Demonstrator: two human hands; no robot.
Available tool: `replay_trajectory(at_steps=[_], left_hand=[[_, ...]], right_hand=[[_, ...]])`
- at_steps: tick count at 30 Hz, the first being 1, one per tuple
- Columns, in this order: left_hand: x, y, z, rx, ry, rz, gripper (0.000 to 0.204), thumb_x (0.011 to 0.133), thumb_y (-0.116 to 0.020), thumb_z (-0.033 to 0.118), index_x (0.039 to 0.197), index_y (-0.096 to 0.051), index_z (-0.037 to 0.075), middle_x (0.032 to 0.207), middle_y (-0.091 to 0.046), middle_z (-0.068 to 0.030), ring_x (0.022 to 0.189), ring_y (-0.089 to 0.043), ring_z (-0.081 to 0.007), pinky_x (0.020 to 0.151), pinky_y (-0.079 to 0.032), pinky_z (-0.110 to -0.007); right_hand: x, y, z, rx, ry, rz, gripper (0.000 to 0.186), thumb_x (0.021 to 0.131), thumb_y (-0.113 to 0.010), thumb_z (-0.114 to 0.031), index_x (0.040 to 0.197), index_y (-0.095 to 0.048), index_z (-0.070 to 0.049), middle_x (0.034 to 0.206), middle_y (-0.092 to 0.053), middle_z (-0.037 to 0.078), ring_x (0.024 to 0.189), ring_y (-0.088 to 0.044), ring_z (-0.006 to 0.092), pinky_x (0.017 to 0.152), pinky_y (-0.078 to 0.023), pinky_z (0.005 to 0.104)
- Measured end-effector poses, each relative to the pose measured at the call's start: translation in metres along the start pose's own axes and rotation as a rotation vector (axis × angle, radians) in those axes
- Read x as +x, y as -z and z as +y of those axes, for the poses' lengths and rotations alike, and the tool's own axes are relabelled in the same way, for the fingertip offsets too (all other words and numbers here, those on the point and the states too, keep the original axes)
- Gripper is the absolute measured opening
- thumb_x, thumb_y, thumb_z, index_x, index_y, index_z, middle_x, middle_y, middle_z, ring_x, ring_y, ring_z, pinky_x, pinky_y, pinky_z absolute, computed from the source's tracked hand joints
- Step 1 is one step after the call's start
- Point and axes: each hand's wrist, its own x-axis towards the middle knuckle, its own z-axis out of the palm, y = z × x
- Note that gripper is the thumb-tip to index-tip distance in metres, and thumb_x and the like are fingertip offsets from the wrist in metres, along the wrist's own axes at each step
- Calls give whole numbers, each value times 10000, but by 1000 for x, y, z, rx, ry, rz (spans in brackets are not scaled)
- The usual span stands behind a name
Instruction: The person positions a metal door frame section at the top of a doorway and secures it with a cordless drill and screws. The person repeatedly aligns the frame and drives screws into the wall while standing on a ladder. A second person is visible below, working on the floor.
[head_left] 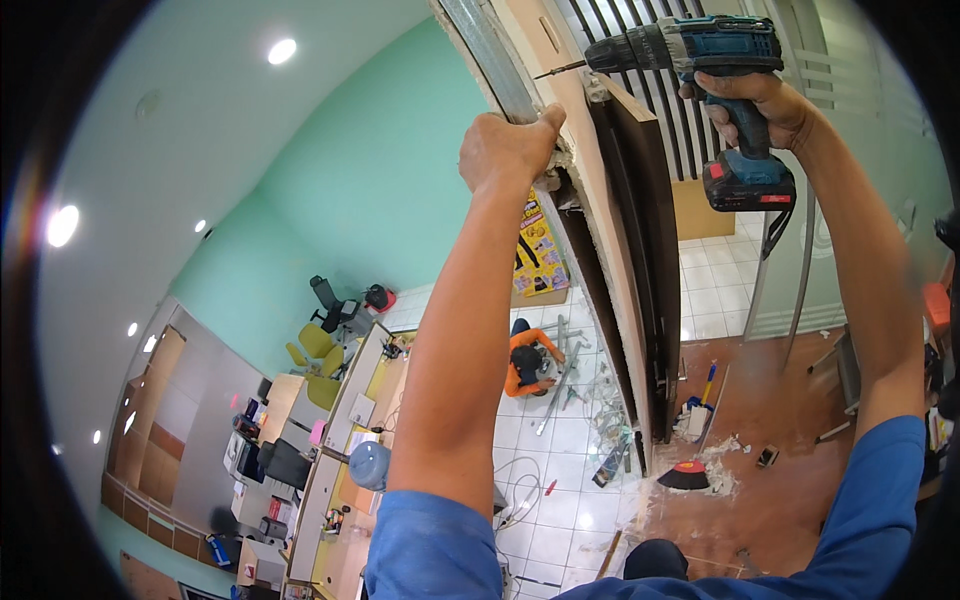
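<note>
My right hand (755, 105) is wrapped round the grip of a teal and black cordless drill (725, 45), raised at the upper right. Its thin drill bit (560, 71) points left across a pale wooden board (560, 95); whether the tip touches cannot be told. My left hand (508, 150) grips the open edge of the wall frame beside the board, thumb up and fingers closed round the edge. A grey metal stud (490, 60) runs upward from that hand. Dark brown panels (640, 220) stand upright below the drill.
Far below on the left, a person in orange (525, 365) crouches on white tiles among metal strips (565, 375). Desks (330, 480) and a blue water bottle (370, 466) stand left. Debris and a dustpan-like red and black piece (685, 475) lie on the brown floor (760, 400). A ladder (845, 365) stands right.
</note>
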Motion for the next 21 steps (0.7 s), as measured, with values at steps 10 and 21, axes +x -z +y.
replay_trajectory(at_steps=[10, 21], left_hand=[[1, 0, -1, 2, -25, -3, 643, 741, -740, 609, 968, -779, 8, 1009, -756, -171, 1000, -714, -306, 888, -539, -417], [3, -3, -3, -8, -31, 19, 625, 724, -729, 596, 894, -775, -3, 942, -751, -190, 931, -718, -317, 839, -540, -426]], right_hand=[[5, 2, 5, -68, 27, 15, 369, 843, -815, -347, 1034, -689, -57, 699, -667, 60, 483, -603, 96, 484, -553, 261], [2, -6, -10, -103, -33, 29, 337, 859, -809, -321, 1005, -681, -46, 666, -623, 25, 487, -570, 83, 492, -563, 250]])
